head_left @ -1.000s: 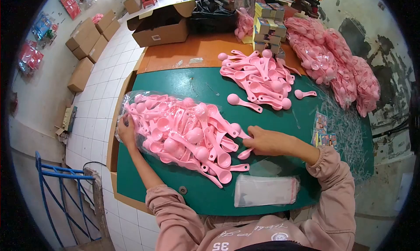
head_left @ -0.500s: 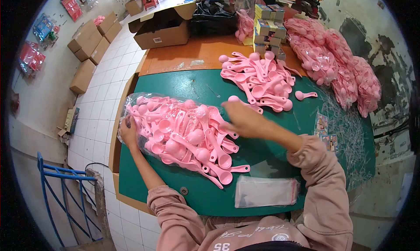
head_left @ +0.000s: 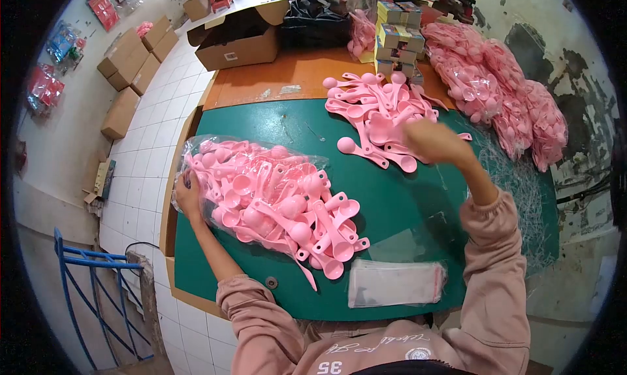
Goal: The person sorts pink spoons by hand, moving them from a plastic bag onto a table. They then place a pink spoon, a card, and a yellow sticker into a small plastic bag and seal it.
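Note:
A clear plastic bag [head_left: 189, 149] packed with pink measuring scoops [head_left: 271, 195] lies on the green table, its scoops spilling toward the lower right. At the bag's left end, my left hand [head_left: 188, 193] has its fingers closed on the plastic. Farther back is a loose pile of pink scoops [head_left: 366, 107]. My right hand [head_left: 436, 142], smeared by motion, is over the right side of that pile; its fingers cannot be made out. One scoop [head_left: 381, 128] beside it looks blurred too.
A stack of clear plastic sleeves [head_left: 395, 285] lies near the front edge. Filled bags of pink scoops [head_left: 496, 81] stand at the back right beside stacked card bundles [head_left: 398, 42]. An opened carton [head_left: 238, 48] is at the back left. Plastic scraps [head_left: 522, 198] litter the right side.
My right hand has moved from beside the bag's open end up and right to the loose pile. Scoops at the bag's right end have shifted. My left hand stays on the bag.

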Available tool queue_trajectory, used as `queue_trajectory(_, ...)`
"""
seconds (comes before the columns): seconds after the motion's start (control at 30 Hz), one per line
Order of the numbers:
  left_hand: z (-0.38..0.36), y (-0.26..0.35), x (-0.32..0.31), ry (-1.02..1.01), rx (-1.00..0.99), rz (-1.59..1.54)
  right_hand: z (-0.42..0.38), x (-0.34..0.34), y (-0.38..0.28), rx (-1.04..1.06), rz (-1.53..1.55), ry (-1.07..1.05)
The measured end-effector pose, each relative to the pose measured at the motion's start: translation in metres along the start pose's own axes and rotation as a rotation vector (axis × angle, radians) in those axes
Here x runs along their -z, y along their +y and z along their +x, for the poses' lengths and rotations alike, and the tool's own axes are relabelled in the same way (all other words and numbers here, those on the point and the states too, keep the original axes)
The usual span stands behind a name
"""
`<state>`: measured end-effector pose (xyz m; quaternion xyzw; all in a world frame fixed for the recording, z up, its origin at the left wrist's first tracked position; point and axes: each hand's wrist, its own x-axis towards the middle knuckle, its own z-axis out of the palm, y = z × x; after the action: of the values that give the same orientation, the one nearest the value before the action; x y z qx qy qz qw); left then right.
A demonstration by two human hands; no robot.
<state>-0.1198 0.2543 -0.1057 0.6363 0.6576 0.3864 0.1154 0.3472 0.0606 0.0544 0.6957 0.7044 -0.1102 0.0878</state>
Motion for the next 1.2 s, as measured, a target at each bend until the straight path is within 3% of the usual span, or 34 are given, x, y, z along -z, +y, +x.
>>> queue_trajectory(0.03, -0.002, 0.003, 0.001, 0.007, 0.007, 0.009, 0.000, -0.002, 0.000, -0.003, 0.001, 0.003)
queue_trajectory(0.1, 0.000, 0.004, 0.000, 0.022, 0.017, 0.015, 0.006, -0.008, -0.004, -0.198, -0.357, 0.719)
queue_trajectory(0.17, 0.001, -0.003, -0.001, 0.015, 0.009, -0.006, 0.010, -0.018, -0.021, 0.132, -0.018, 0.356)
queue_trajectory(0.23, 0.000, -0.001, 0.000, 0.016, 0.011, -0.011, 0.004, -0.046, -0.052, 0.710, 0.318, 0.305)
queue_trajectory(0.27, 0.000, 0.000, 0.000, 0.017, 0.011, -0.021, 0.002, -0.055, -0.071, 0.744, 0.350, 0.213)
queue_trajectory(0.47, -0.002, 0.005, 0.001, 0.027, 0.018, -0.003, -0.011, -0.073, -0.106, 0.680, 0.044, 0.249)
queue_trajectory(0.53, -0.001, 0.007, 0.001, 0.026, 0.014, 0.000, -0.021, -0.063, -0.104, 0.689, -0.099, 0.439)
queue_trajectory(0.63, -0.001, 0.000, -0.002, 0.028, 0.004, -0.021, -0.030, -0.044, -0.100, 0.674, -0.199, 0.560)
queue_trajectory(0.8, 0.000, 0.001, -0.002, 0.027, 0.000, -0.048, -0.036, -0.017, -0.072, 0.639, -0.077, 0.369)
queue_trajectory(0.87, 0.003, -0.007, -0.004, 0.010, -0.004, -0.066, -0.022, -0.008, -0.051, 0.495, -0.120, 0.531)
queue_trajectory(0.93, 0.003, -0.009, -0.004, 0.006, -0.008, -0.052, -0.003, 0.003, -0.024, 0.269, -0.110, 0.417)
queue_trajectory(0.97, 0.004, -0.009, -0.004, 0.002, -0.016, -0.039, 0.003, -0.001, -0.022, 0.268, -0.111, 0.419)
queue_trajectory(1.03, 0.002, -0.003, -0.002, 0.003, -0.003, -0.036, 0.016, -0.009, -0.020, -0.009, -0.679, 0.892)
queue_trajectory(1.1, -0.001, 0.002, -0.002, 0.010, 0.009, -0.036, 0.019, -0.025, -0.037, 0.343, -0.045, 0.428)
queue_trajectory(1.17, -0.002, 0.004, 0.000, 0.020, -0.008, 0.010, 0.024, -0.050, -0.061, 0.593, 0.040, 0.264)
queue_trajectory(1.2, -0.002, 0.003, 0.000, 0.023, -0.015, 0.010, 0.021, -0.059, -0.068, 0.654, 0.068, 0.294)
